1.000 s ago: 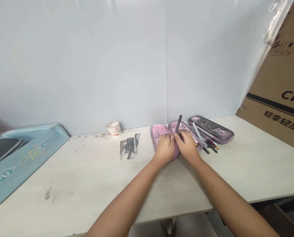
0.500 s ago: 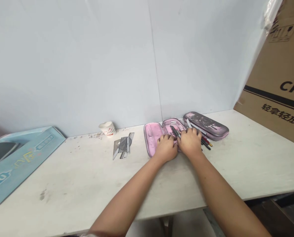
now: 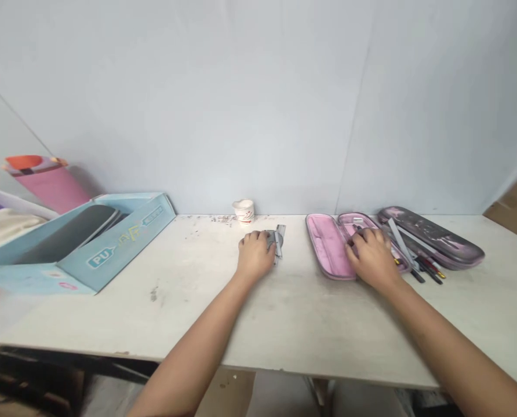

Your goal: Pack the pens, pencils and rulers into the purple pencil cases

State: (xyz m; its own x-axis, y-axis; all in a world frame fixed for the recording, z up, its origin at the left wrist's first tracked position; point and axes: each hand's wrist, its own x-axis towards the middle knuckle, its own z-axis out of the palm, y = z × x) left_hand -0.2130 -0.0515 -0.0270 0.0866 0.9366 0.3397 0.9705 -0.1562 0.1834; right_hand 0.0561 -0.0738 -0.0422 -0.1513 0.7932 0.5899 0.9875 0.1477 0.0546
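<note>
An open pink pencil case (image 3: 328,246) lies on the white table (image 3: 284,313), its two halves side by side. My right hand (image 3: 371,258) rests on the right half with fingers curled over the pens inside. My left hand (image 3: 255,253) lies palm down on a small pile of clear rulers and set squares (image 3: 279,238) left of the case, fingers bent over them. Several pens and a ruler (image 3: 419,263) lie beside the case, against a dark grey-pink case lid (image 3: 436,237).
A small paper cup (image 3: 243,210) stands by the back wall. A light blue carton (image 3: 80,246) lies at the left, with a pink roll (image 3: 45,179) behind it. A brown cardboard box (image 3: 513,205) shows at the far right edge.
My left hand left the pencil case and moved left onto the rulers. The dark pen my right hand held upright now lies in the case. The view swung left.
</note>
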